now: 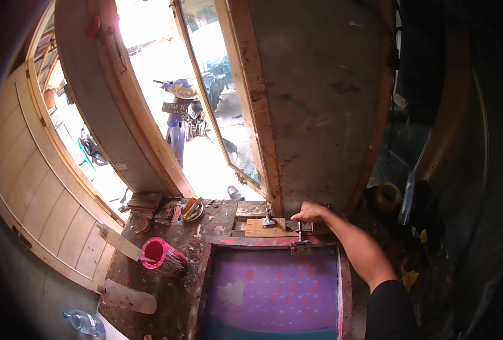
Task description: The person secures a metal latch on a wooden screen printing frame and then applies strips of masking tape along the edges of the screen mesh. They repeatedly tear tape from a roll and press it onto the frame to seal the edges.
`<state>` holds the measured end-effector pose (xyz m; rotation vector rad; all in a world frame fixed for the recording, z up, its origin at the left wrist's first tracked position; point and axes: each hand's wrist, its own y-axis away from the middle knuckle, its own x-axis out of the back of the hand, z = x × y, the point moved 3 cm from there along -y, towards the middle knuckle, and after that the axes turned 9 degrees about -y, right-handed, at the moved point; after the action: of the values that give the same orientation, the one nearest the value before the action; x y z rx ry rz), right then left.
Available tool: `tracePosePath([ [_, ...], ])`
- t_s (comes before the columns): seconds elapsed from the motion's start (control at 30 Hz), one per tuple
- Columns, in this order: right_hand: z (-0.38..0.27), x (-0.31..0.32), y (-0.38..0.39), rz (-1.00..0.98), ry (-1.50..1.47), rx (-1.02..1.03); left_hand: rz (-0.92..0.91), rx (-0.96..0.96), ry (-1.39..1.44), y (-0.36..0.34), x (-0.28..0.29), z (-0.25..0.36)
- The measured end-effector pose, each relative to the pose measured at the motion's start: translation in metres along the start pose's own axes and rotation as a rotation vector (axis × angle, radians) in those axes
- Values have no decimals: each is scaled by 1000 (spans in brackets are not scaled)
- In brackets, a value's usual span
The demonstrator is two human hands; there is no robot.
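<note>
A screen-printing frame [345,283] with a purple mesh [274,283] lies on the stained worktable, its near edge cut off. Reaching in from the right, my right hand [309,212] is closed round the upper end of a metal hinge clamp [301,246] at the frame's far rail. To the left of it, a second metal clamp piece [269,220] sits on a small wooden block [260,228]. Only what look like fingertips of my left hand [148,337] show at the lower edge, left of the frame; their grip is hidden.
Left of the frame stand a pink-stained paint pot [163,256] and a whitish bottle [129,297]. A clear water bottle [85,323] is at the lower left. Small tins [193,210] lie at the table's far edge. Beyond the open doorway stands a motorbike [179,122].
</note>
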<state>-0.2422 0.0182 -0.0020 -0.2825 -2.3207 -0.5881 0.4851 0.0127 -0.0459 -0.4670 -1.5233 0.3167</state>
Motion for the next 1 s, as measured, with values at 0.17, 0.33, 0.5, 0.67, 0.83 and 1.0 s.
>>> tracePosePath([
  [0.17,-10,2,1,-19,89,-112,-11,32,-45,1,-3,-1],
  [0.33,-6,-1,4,-50,81,-184,-15,27,5,0,5,4],
  [0.5,-6,-1,4,15,179,-311,-76,68,52,-7,21,7],
  [0.67,-26,-2,20,300,70,-418,-95,125,97,-9,24,0],
  [0.83,-46,-20,8,525,659,-525,-198,144,168,-6,13,-7],
  [1.0,-43,-41,-30,312,1108,-561,-184,159,136,-6,8,-10],
])
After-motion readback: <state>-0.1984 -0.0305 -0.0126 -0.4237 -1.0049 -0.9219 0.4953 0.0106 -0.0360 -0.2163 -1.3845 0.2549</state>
